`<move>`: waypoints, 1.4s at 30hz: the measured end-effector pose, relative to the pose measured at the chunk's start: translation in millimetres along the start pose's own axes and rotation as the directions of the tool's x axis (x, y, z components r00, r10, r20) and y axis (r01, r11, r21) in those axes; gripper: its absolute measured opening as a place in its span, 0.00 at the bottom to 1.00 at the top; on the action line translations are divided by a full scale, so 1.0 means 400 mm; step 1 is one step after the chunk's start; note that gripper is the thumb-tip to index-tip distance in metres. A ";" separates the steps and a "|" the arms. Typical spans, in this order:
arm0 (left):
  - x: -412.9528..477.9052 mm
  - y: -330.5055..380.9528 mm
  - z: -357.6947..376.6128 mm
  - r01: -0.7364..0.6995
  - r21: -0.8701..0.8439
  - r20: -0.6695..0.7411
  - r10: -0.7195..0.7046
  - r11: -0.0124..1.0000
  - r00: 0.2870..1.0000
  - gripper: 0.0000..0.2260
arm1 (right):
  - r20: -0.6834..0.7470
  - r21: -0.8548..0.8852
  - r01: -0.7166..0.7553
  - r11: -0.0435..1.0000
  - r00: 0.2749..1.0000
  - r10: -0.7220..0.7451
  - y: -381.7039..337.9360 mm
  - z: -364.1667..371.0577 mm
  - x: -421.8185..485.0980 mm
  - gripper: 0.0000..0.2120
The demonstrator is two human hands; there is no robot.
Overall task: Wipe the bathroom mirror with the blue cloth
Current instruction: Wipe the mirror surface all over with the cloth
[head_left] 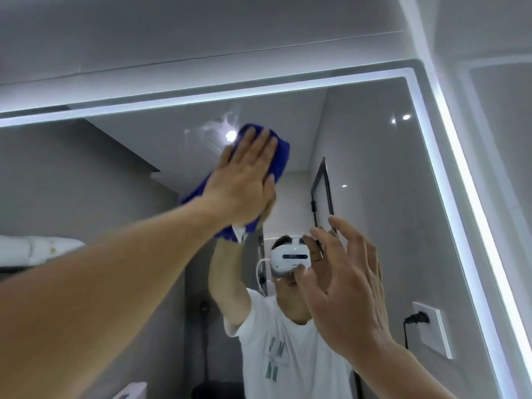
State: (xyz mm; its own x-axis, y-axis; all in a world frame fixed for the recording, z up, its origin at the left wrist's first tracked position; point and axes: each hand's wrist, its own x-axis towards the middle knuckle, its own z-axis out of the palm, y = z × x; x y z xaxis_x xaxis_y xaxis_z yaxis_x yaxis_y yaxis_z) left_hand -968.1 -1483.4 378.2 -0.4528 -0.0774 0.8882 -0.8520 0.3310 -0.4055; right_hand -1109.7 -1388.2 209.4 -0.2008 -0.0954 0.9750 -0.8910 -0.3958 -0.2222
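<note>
The bathroom mirror fills most of the view, framed by a glowing white light strip along its top and right edges. High on the glass, my left hand presses the blue cloth flat against the mirror with straight fingers. Wet smears show on the glass just above and left of the cloth. My right hand hovers lower right, fingers spread and relaxed, holding nothing, close to the glass; contact cannot be told.
The mirror reflects a person in a white T-shirt, a dark door frame, and a wall socket with a black plug. A white object juts in at the left. Grey wall and ceiling lie above the mirror.
</note>
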 end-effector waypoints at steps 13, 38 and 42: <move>-0.057 0.095 0.015 0.078 -0.094 -0.034 -0.081 0.993 0.996 0.28 | -0.118 0.041 0.006 0.999 0.993 -0.001 0.029 0.017 0.086 0.25; 0.212 -0.289 -0.064 0.446 -0.169 -0.046 -0.459 0.879 0.887 0.29 | -0.169 -0.149 0.105 0.983 0.977 -0.130 -0.032 -0.006 0.281 0.26; 0.141 -0.349 -0.059 0.541 -0.196 -0.048 -0.560 0.818 0.827 0.30 | -0.183 -0.145 0.126 0.981 0.971 -0.152 -0.034 -0.015 0.270 0.26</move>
State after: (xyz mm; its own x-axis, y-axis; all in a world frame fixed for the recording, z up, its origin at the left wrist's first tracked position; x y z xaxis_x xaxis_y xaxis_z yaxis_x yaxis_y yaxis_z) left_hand -868.6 -1511.8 489.9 0.1148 -0.2038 0.9723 -0.8904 0.4128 0.1916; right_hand -1121.8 -1387.7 317.6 -0.1345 0.1344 0.9817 -0.9586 -0.2685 -0.0946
